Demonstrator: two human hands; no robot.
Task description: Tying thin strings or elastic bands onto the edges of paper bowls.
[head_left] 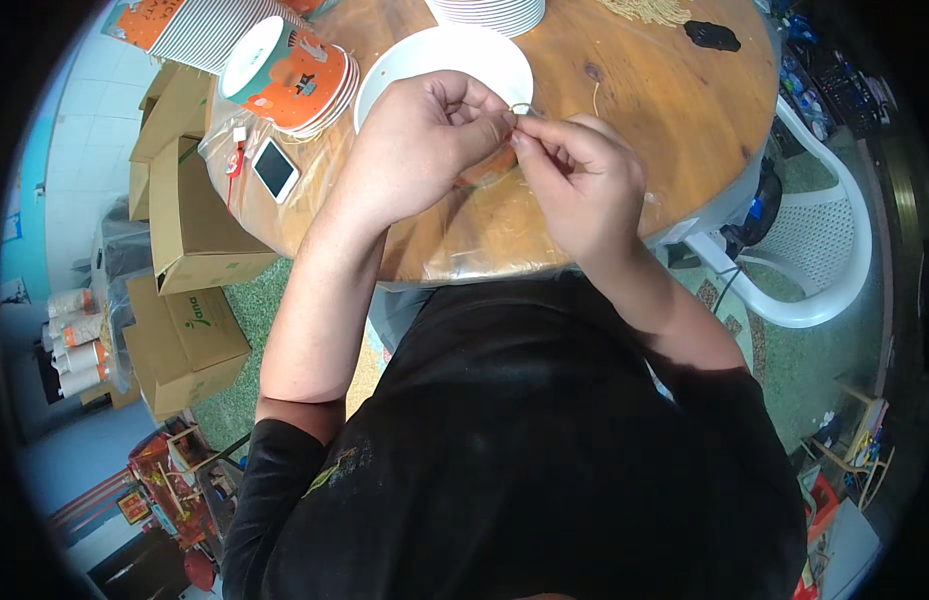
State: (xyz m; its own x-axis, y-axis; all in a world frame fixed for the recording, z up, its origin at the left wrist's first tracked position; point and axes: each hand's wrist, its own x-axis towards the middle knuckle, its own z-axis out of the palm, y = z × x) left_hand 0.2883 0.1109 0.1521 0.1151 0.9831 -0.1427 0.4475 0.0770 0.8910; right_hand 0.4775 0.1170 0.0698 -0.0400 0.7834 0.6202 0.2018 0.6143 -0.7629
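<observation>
Above the near half of the round wooden table (685,130), my two hands meet at the fingertips. My left hand (435,140) is closed in a pinch, and so is my right hand (585,165). Between them is a thin yellowish cord (522,106), with a small loop showing above the fingers; its ends are hidden. Just beyond my left hand stands a white bowl (445,55), partly covered by that hand. Another thin cord (597,98) lies on the table to the right, and a bundle of pale cords (647,8) lies at the far edge.
Stacked orange paper tubs (300,80) stand at the left, with white stacked tubs (490,12) at the back. A phone (275,170) and a red cable (235,162) lie near the left edge. Cardboard boxes (200,215) stand left of the table, a white chair (815,240) right.
</observation>
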